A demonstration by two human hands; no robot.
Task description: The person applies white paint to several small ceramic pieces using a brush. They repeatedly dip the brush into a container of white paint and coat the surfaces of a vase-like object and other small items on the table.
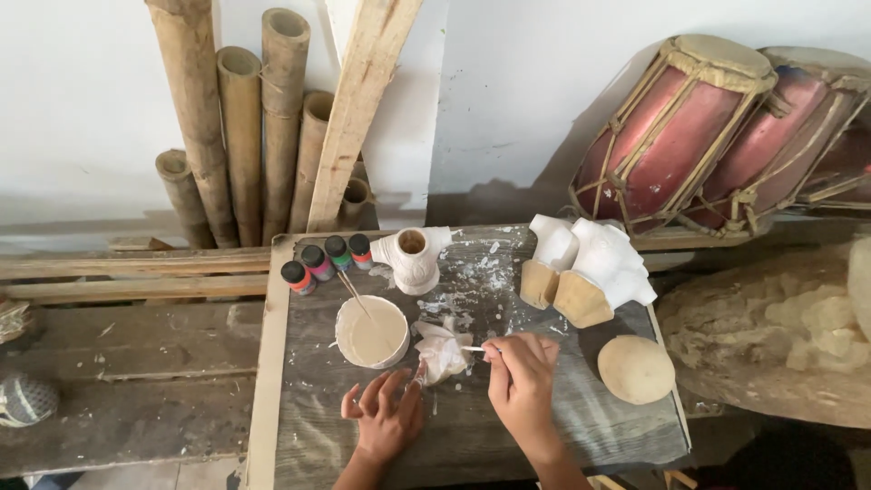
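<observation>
My right hand (522,377) pinches a thin white brush (474,348) whose tip touches a small crumpled white figure (442,352) lying on the grey wooden board (562,426). My left hand (386,416) rests flat on the board with fingers spread, its fingertips close to the figure's lower left side. A white bowl of pale paint (372,332), a stick leaning in it, stands just left of the figure.
Several small paint bottles (325,261) line the board's back left. A white clay vase (413,258), two white carved pieces (590,268) and a round tan disc (636,368) also sit there. Bamboo poles (245,127) and red drums (717,127) lean against the wall.
</observation>
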